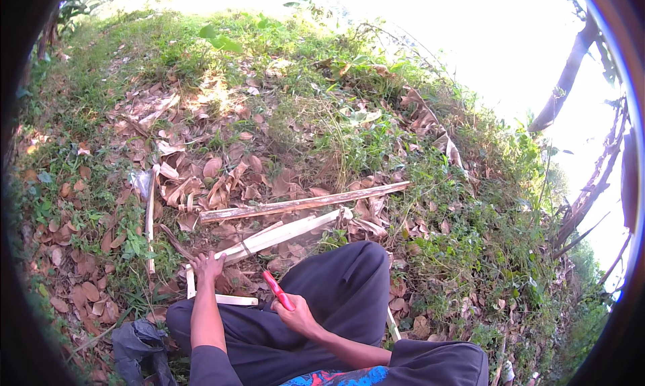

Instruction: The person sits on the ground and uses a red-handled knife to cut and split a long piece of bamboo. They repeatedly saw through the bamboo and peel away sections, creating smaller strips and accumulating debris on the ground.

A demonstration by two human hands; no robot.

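Observation:
My left hand (207, 268) grips the near-left end of a pale, peeled wooden strip (289, 234), its fingers bent over the wood. The strip slants up and away to the right, in front of my bent knee. In my right hand (296, 315), closed above my lap, is a knife with a red handle (277, 290). Its thin dark blade points away toward the strip; the blade's exact edge is hard to make out. A short pale piece of wood (235, 300) lies by my left leg, below the left hand.
Beyond the strip lies a longer split pole (302, 203) with brownish bark. Another thin stick (150, 225) lies at the left. A dark plastic bag (140, 349) rests beside my left leg. Dry leaves (87, 295) and grass cover the sloping ground; tree trunks stand at right.

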